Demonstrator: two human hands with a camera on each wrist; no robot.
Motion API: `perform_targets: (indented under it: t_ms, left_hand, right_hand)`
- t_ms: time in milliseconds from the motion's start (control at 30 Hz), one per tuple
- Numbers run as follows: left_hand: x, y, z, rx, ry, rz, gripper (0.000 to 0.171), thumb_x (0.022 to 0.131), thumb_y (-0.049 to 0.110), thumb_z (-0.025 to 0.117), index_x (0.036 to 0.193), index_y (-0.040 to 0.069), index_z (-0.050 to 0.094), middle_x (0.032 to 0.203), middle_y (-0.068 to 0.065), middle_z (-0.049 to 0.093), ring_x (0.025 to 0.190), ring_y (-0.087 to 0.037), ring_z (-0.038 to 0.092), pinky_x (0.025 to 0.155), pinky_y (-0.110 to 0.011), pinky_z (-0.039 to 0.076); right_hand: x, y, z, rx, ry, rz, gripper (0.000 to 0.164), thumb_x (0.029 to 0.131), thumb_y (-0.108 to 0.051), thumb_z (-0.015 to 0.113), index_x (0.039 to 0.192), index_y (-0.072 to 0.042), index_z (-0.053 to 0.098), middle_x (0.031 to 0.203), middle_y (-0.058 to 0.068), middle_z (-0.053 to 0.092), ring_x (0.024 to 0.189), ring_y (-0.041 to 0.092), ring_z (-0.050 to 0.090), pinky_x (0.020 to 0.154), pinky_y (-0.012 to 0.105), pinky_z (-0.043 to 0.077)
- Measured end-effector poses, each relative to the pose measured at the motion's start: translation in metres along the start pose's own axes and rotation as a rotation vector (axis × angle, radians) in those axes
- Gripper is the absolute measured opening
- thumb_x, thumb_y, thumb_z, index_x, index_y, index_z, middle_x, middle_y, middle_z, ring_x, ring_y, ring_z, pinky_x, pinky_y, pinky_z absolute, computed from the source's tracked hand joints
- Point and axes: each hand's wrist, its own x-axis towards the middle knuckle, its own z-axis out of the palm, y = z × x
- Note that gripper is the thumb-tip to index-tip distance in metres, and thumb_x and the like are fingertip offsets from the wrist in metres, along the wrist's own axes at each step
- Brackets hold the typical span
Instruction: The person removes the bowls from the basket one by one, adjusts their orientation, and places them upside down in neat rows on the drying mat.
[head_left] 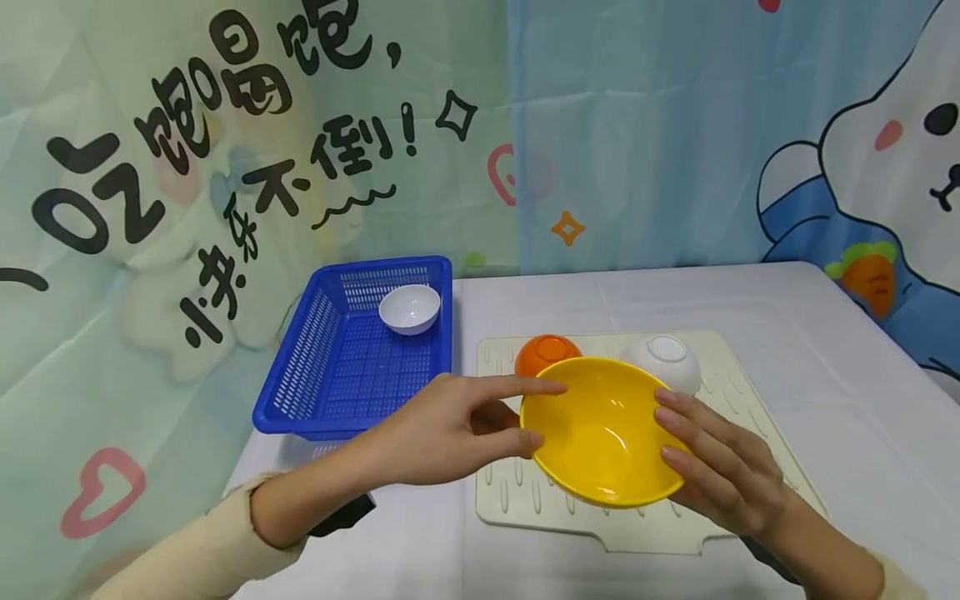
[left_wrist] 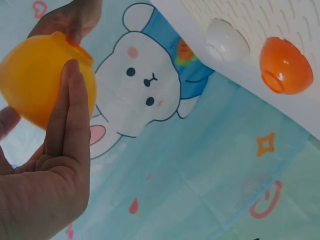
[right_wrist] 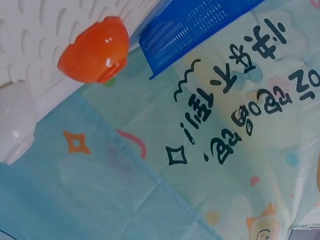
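Observation:
A yellow bowl [head_left: 611, 442] is held up in both hands, its inside tilted to face the head camera. At its left rim my left hand [head_left: 442, 429] pinches the wall between thumb and fingers. My right hand [head_left: 731, 467] grips the opposite side, several fingertips over the rim and the thumb hidden behind. From the left wrist, the bowl's outside [left_wrist: 45, 80] shows, with straight left fingers [left_wrist: 75, 110] along it. Beyond the bowl, an orange bowl [head_left: 547, 352] and a white bowl [head_left: 663, 362] sit upside down on a cream draining mat [head_left: 536, 508].
Left of the mat stands a blue plastic basket [head_left: 352, 358], with a small white bowl [head_left: 410, 310] upright inside near its back right corner. A white cloth [head_left: 787, 333] covers the table. Printed curtains [head_left: 637, 150] hang behind and to the left.

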Motion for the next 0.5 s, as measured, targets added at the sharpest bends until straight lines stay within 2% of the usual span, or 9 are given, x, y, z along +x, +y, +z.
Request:
perform_targets:
  t_ms: [100,200,233,433,500]
  left_hand:
    - [-0.001,-0.004,0.0,0.019,0.016,0.061,0.042,0.094,0.027,0.054,0.136,0.023,0.047,0.096,0.004,0.068,0.086,-0.001,0.063,0.074,-0.021,0.051]
    - [-0.003,-0.006,0.001,0.072,0.031,0.109,0.047,0.097,0.033,0.048,0.141,0.025,0.037,0.105,0.002,0.066,0.095,-0.002,0.06,0.081,-0.021,0.049]
    - [-0.004,-0.007,0.002,0.088,0.034,0.123,0.049,0.097,0.034,0.046,0.143,0.025,0.034,0.108,0.002,0.065,0.098,-0.002,0.059,0.084,-0.021,0.048]
    - [-0.004,-0.01,0.004,0.169,0.072,0.149,0.061,0.095,0.047,0.043,0.147,0.03,0.017,0.13,0.007,0.052,0.117,-0.004,0.047,0.097,-0.033,0.041]
    - [-0.004,-0.011,0.005,0.205,0.096,0.153,0.066,0.092,0.048,0.048,0.147,0.031,0.015,0.136,0.009,0.045,0.122,-0.005,0.043,0.1,-0.037,0.038]
  right_hand:
    - [0.003,0.001,-0.002,-0.04,-0.023,0.039,0.024,0.094,-0.018,0.054,0.107,0.002,0.056,0.113,0.013,0.062,0.11,0.021,0.057,0.094,0.025,0.041]
    - [0.004,0.001,-0.003,-0.037,-0.05,0.104,0.028,0.092,-0.023,0.056,0.107,0.001,0.055,0.113,0.012,0.063,0.11,0.018,0.057,0.093,0.023,0.04]
    - [0.004,0.002,-0.005,-0.025,-0.081,0.131,0.03,0.092,-0.024,0.056,0.108,0.001,0.053,0.116,0.011,0.061,0.112,0.017,0.055,0.093,0.022,0.04]
    - [0.006,0.004,-0.016,0.076,-0.229,0.303,0.047,0.09,-0.033,0.058,0.112,0.008,0.05,0.123,0.011,0.058,0.116,0.011,0.051,0.094,0.018,0.037]
    - [0.006,0.005,-0.017,0.087,-0.224,0.356,0.054,0.086,-0.037,0.063,0.109,0.011,0.053,0.116,0.013,0.062,0.113,0.009,0.054,0.092,0.017,0.039]
